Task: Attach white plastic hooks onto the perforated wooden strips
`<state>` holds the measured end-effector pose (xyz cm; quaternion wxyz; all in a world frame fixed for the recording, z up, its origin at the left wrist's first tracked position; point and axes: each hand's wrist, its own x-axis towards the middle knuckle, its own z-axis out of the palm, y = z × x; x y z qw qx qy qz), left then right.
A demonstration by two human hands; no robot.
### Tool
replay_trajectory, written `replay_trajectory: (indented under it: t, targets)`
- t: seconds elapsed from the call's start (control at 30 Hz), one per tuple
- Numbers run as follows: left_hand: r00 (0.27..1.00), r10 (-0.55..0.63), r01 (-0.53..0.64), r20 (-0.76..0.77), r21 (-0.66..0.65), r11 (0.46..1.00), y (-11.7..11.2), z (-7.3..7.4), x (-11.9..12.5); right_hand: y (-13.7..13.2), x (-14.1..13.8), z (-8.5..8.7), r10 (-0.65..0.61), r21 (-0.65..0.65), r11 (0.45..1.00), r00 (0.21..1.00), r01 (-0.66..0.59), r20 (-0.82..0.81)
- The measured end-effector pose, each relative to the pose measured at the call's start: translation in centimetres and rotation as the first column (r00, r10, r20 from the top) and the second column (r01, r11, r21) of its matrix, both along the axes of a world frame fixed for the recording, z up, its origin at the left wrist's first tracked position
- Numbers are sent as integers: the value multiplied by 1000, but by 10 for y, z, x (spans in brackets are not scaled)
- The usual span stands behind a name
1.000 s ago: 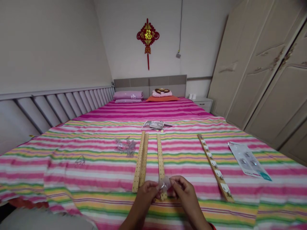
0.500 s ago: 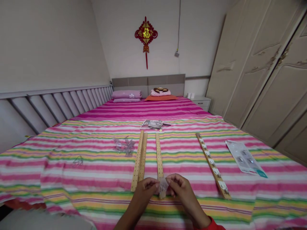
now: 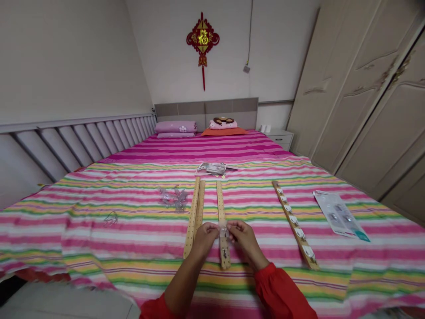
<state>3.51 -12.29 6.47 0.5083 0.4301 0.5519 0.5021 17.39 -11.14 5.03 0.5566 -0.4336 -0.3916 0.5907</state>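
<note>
My left hand point(image 3: 203, 240) and my right hand point(image 3: 245, 241) meet over a narrow wooden strip with rows of small holes point(image 3: 220, 199). Between them, pinched by the fingertips of both, is a small clear adhesive hook point(image 3: 224, 232), close over the strip's surface; I cannot tell if it touches. Nearer me, a small metal hook on a clear backing point(image 3: 225, 254) sits at the strip's near end. Just left of my left hand lie two more perforated wooden strips point(image 3: 191, 221), side by side.
On the right lies a wooden strip bearing several white hooks point(image 3: 293, 219), with a blister pack point(image 3: 340, 216) beyond it. Crumpled clear plastic point(image 3: 174, 198) and a thin wire tangle point(image 3: 111, 217) lie left. Farther back is a plastic package point(image 3: 213, 169). A striped sheet point(image 3: 133, 248) covers the bed.
Both hands have moved forward along the strip with the clear piece. The hook at the near end now shows in full. The view has tipped slightly down, and more red sleeve is visible.
</note>
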Motion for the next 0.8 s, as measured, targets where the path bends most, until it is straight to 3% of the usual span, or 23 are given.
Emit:
replay_trajectory:
  t: [0.47,0.8]
  targets:
    - [993,6,-6,-118,-3,1000,17,-28,2,16,-5,-29,-55,-1,998,997,55,45]
    - [980,51,-48,-194,17,999,24,-42,4,17,-6,-35,-74,4,997,995,74,69]
